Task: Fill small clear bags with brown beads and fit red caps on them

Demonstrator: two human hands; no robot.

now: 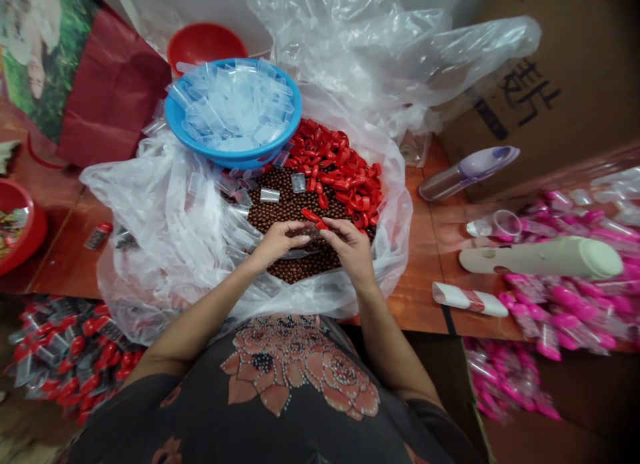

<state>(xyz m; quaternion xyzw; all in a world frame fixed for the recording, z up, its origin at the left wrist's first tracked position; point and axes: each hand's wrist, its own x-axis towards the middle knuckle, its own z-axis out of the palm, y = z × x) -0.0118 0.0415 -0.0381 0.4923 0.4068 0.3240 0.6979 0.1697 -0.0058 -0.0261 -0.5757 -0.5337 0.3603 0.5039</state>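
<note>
My right hand is closed, thumb and fingers pinching a red plastic cap. Facing it, my left hand is also closed, with what looks like a small clear plastic case between the fingertips, mostly hidden. Both hands hover over a heap of small brown balls in a spread plastic bag. Beyond my right hand lies a pile of red caps. Loose clear cases rest on the balls, and a blue basin full of clear cases stands behind.
A red bowl is behind the basin, a red paper bag at left. Red-capped cases are heaped low left. On the right are a purple-topped clear tube, a pale green cylindrical device, pink-capped containers and a cardboard box.
</note>
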